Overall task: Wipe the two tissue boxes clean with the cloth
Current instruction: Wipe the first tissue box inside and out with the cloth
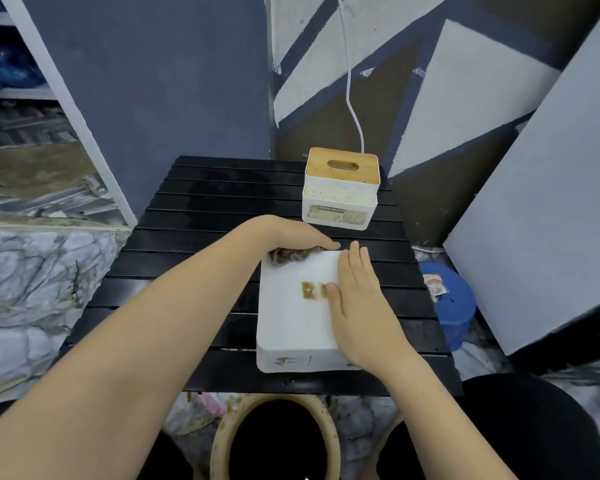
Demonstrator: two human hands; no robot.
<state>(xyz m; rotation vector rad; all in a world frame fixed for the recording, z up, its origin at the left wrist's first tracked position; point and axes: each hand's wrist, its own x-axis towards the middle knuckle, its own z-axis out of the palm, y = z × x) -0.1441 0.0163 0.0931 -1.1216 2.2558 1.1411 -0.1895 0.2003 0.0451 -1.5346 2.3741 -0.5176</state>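
Observation:
A white tissue box (291, 313) lies flat on the black slatted table (187, 237), a brown stain near the middle of its upturned face. My left hand (288, 235) holds a grey-brown cloth (290, 254) at the box's far edge. My right hand (357, 299) lies flat with straight fingers on the right side of the box. A second white tissue box (340, 199) with a wooden slotted lid stands upright at the table's far right, dirty on its front label.
A white cable (350, 81) hangs down the wall behind the far box. A blue bucket (451, 299) sits on the floor to the right, beside leaning grey boards (541, 209). A round beige-rimmed bin (274, 441) stands just below the table's near edge.

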